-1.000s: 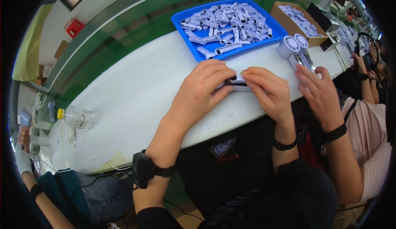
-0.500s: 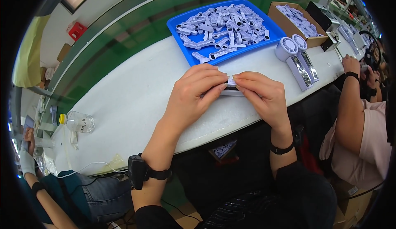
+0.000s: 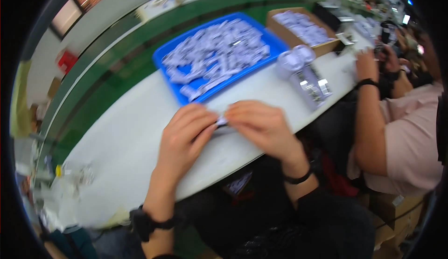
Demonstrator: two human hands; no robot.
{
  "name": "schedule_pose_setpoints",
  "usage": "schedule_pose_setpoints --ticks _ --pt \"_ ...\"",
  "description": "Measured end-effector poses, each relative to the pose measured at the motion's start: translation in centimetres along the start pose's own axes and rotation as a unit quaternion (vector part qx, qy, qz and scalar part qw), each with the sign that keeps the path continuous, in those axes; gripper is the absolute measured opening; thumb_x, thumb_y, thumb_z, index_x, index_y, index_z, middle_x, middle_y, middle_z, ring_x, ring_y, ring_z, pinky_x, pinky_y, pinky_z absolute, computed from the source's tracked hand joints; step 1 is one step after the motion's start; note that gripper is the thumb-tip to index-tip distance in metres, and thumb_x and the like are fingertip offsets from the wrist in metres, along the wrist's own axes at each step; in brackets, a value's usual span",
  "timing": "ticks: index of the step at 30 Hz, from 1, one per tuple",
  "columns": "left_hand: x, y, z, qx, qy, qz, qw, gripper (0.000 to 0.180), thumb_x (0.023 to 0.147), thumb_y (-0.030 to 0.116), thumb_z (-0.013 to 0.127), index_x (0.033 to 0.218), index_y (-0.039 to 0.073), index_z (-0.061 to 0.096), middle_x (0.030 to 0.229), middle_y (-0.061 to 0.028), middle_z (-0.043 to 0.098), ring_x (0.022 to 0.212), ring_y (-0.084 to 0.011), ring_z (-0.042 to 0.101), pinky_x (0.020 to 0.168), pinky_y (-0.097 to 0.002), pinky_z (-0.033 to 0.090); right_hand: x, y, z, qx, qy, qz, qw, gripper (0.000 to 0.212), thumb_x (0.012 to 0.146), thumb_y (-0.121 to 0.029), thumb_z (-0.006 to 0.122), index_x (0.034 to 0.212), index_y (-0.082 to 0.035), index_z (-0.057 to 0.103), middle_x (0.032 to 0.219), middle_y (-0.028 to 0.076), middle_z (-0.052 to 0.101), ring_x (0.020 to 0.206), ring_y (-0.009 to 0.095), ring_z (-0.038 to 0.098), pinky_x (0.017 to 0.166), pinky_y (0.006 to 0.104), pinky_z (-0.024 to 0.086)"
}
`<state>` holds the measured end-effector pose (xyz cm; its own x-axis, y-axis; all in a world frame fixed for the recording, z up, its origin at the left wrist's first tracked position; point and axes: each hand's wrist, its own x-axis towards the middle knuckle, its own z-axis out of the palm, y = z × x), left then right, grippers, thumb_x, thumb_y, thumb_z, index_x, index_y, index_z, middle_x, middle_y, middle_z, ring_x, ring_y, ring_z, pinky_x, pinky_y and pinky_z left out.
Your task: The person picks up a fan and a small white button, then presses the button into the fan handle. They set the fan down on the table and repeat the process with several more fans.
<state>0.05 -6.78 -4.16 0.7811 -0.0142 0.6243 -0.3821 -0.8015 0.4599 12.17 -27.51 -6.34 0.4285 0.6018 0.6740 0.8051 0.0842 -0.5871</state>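
My left hand (image 3: 184,135) and my right hand (image 3: 261,124) meet over the white table just in front of the blue tray (image 3: 274,40). Pinched between the fingertips of both is a small pale-lavender plastic part (image 3: 221,120) with a dark edge beneath. Fingers cover most of it, and motion blur smears the rest. Many similar pale-lavender plastic pieces (image 3: 219,49) lie heaped in the tray.
Two lavender handheld fans (image 3: 305,79) with shiny panels lie right of my hands. Behind them is a cardboard box (image 3: 325,49) of similar parts. A clear bottle (image 3: 79,172) is at far left. A co-worker's arm (image 3: 371,119) reaches in from the right.
The whole view has swung, so table, tray and hands appear further left and lower, and blurred. Both hands keep their pinch on the part and their place before the tray.
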Motion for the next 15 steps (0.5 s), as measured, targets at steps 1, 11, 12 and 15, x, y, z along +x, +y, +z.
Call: schedule_pose_setpoints --ticks 1,11,12,15 --pt "-0.36 -0.05 -0.15 0.012 -0.002 0.004 1.0 0.016 0.088 0.002 0.082 0.104 -0.001 0.079 0.107 -0.0128 0.078 0.11 -0.0347 0.072 0.096 -0.0428 0.059 -0.02 0.09 0.31 0.006 0.0 -0.004 1.0 0.018 0.089 0.002 0.08 0.107 0.001 0.081 0.109 0.014 0.081 0.11 0.031 0.077 0.095 0.0402 0.062" --pt "-0.32 0.34 0.12 0.021 0.01 0.008 1.0 0.021 0.084 -0.004 0.081 0.105 -0.003 0.077 0.106 -0.0142 0.076 0.106 -0.0356 0.071 0.092 -0.0428 0.059 -0.46 -0.39 0.58 0.051 -0.002 0.025 0.998 0.019 0.094 -0.004 0.078 0.112 0.002 0.079 0.113 0.016 0.079 0.104 0.031 0.076 0.091 0.0393 0.061" --pt "-0.29 0.3 0.09 0.02 0.01 0.008 1.0 0.021 0.084 -0.004 0.081 0.105 -0.003 0.077 0.106 -0.0141 0.076 0.106 -0.0357 0.071 0.092 -0.0429 0.059 -0.47 -0.47 0.67 0.069 0.003 0.041 0.997 0.019 0.095 -0.005 0.077 0.113 0.003 0.078 0.113 0.017 0.078 0.103 0.031 0.075 0.091 0.0392 0.061" --pt "-0.31 0.18 0.01 0.021 0.01 0.005 1.0 0.021 0.084 -0.004 0.081 0.105 -0.003 0.077 0.107 -0.014 0.076 0.107 -0.0359 0.071 0.092 -0.0431 0.059 -0.59 -0.45 0.84 0.04 0.016 0.009 0.999 0.019 0.095 -0.005 0.077 0.112 0.004 0.077 0.115 0.017 0.077 0.102 0.032 0.075 0.09 0.0392 0.061"
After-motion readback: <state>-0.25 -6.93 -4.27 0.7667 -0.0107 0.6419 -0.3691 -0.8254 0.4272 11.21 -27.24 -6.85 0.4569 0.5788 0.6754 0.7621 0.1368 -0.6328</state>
